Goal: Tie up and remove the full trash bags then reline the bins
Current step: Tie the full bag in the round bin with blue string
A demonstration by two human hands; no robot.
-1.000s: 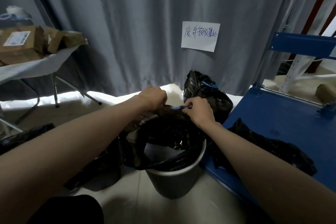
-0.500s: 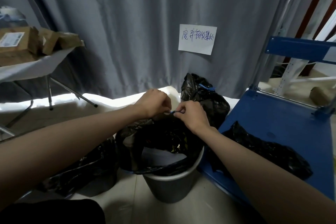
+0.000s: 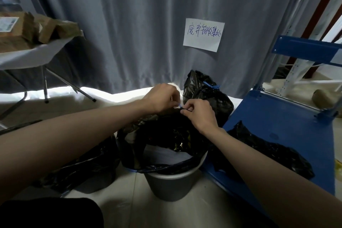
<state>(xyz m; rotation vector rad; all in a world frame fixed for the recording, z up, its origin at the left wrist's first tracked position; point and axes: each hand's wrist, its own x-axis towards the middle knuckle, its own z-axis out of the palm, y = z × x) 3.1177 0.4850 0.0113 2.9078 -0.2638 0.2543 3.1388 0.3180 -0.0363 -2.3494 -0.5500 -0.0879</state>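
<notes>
A grey bin [image 3: 167, 185] stands on the floor, lined with a black trash bag [image 3: 166, 135] whose far rim is gathered up above it. A thin blue drawstring [image 3: 179, 105] shows between my hands at that gathered top. My left hand [image 3: 161, 98] pinches the blue drawstring from the left. My right hand [image 3: 199, 113] pinches the bag's gathered edge and the drawstring from the right. White paper lies inside the bag. Behind the bin sits a tied black bag [image 3: 207, 94] with a blue knot.
A blue platform cart [image 3: 288, 120] stands at the right with a loose black bag [image 3: 268, 150] on it. Another black bag [image 3: 83, 168] lies on the floor at the left. A table with cardboard boxes [image 3: 22, 33] stands far left, a grey curtain with a paper sign [image 3: 203, 34] behind.
My hands have drawn closer together at the bag's gathered top, and both now pinch the blue drawstring. The view has tilted down slightly.
</notes>
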